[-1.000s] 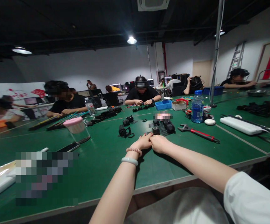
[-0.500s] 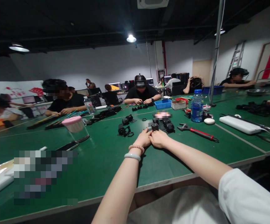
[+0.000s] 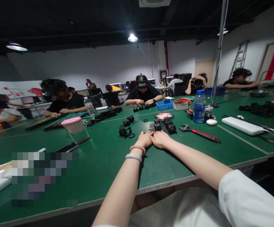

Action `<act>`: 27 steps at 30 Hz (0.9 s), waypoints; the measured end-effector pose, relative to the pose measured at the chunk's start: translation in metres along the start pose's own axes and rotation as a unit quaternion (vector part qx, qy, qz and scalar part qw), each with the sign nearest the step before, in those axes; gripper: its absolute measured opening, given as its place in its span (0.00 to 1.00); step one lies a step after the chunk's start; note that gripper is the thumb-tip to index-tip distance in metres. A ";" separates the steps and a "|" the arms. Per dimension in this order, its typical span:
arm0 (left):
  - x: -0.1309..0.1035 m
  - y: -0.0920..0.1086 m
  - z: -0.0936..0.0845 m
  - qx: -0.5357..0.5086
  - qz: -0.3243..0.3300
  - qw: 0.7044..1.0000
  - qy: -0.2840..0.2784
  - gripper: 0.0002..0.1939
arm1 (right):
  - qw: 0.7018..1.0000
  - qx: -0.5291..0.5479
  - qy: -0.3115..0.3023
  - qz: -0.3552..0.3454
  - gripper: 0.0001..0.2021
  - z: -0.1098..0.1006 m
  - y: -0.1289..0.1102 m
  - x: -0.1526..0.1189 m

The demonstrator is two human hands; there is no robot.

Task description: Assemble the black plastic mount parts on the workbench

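Side by side on the green table (image 3: 167, 167), my left hand (image 3: 145, 139) and my right hand (image 3: 160, 139) touch each other at the fingers. Both have their fingers curled together at the near edge of a black finned part (image 3: 157, 126); what they pinch, if anything, is too small to make out. Just beyond lies another black part (image 3: 170, 126). Left of my hands are black ring-shaped parts (image 3: 125, 132) and a smaller black piece (image 3: 128, 120). An adjustable wrench (image 3: 200, 133) with a red and black handle lies to the right.
A blue-capped bottle (image 3: 199, 108), a white power bank (image 3: 242, 125) and a white round object (image 3: 211, 122) stand or lie at the right. A pink-lidded cup (image 3: 73, 127) and a phone (image 3: 67, 148) are at the left. Across the table, several people sit near a blue tray (image 3: 164, 104).
The view has shifted very slightly, so everything sits a little further left. My hands keep nearly the same pose at the black part.
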State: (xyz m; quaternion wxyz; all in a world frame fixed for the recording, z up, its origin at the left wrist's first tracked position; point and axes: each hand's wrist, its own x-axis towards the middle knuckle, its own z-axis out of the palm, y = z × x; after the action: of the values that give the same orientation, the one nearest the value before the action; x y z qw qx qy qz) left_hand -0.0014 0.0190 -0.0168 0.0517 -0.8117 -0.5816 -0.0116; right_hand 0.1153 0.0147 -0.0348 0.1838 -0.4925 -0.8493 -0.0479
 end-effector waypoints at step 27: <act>0.009 -0.012 0.018 -0.020 -0.052 0.998 0.011 0.22 | 1.000 -0.001 -0.022 0.007 0.31 0.000 0.009 0.003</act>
State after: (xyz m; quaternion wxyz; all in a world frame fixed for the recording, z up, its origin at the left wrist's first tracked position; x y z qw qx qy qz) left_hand -0.0103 0.0328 -0.0335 0.0413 -0.7809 -0.6223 -0.0351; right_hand 0.1220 0.0216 -0.0343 0.1654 -0.4991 -0.8498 -0.0368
